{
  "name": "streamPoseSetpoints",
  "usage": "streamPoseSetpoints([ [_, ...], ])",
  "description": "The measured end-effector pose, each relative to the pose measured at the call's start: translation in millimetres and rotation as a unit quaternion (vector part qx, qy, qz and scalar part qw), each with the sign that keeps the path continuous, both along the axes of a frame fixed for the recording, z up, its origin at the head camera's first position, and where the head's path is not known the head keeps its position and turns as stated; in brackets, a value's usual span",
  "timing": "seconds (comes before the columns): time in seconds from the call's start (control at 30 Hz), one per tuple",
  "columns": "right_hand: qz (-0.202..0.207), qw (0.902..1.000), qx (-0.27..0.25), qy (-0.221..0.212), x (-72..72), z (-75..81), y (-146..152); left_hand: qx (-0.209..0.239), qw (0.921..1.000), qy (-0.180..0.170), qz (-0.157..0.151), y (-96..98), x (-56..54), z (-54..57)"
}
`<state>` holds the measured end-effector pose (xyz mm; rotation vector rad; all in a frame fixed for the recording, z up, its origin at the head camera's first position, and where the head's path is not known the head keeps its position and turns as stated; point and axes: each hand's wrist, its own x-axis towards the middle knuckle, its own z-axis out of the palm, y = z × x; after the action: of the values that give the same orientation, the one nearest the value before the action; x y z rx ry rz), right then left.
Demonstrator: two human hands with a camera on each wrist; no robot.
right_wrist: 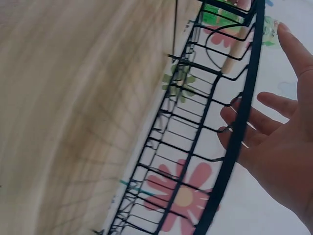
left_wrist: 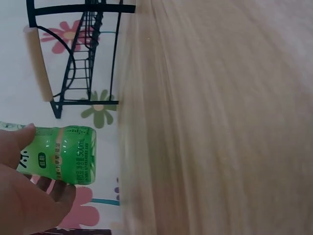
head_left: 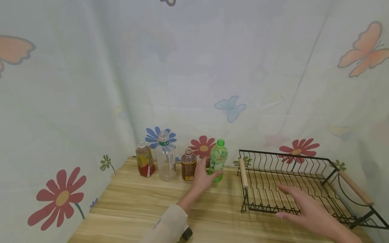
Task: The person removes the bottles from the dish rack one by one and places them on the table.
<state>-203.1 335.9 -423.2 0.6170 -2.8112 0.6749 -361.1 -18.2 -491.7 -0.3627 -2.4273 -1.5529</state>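
Observation:
My left hand holds a green plastic drink bottle without a cap. In the left wrist view the thumb lies along one side of this bottle and the fingers curl under the other; a gap shows between its base and the tabletop. Over the front of a black wire dish rack is my right hand, its fingers spread and nothing in them. From the right wrist view, that hand is behind the rack's dark rail, fingertips overlapping the wires.
Left of the green bottle stand a small brown-labelled bottle, a tall clear bottle and a bottle with a yellow and red label. The rack has wooden handles. A flowered curtain hangs behind the wooden table.

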Motion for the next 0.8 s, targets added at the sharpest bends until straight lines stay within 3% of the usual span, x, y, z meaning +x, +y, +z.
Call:
streamPoseSetpoints([
  [0.13, 0.011, 0.9999, -0.007, -0.002, -2.7, -10.4, 5, 0.021, 0.9997, -0.015, 0.003, -1.2, -5.0, -8.0],
  [0.33, 0.018, 0.9978, -0.028, -0.057, -6.8, -18.9, 10, 0.029, 0.999, -0.034, 0.008, 0.7, -12.7, -16.9],
  [0.57, 0.031, 0.9923, -0.048, -0.11, -10.1, -21.4, 14, 0.004, 0.9991, -0.038, 0.021, 5.4, -18.7, -21.7],
  [0.8, 0.048, 0.9858, -0.079, -0.14, -13.9, -20.3, 14, -0.049, 0.9976, -0.042, 0.026, 2.9, -24.5, -23.7],
])
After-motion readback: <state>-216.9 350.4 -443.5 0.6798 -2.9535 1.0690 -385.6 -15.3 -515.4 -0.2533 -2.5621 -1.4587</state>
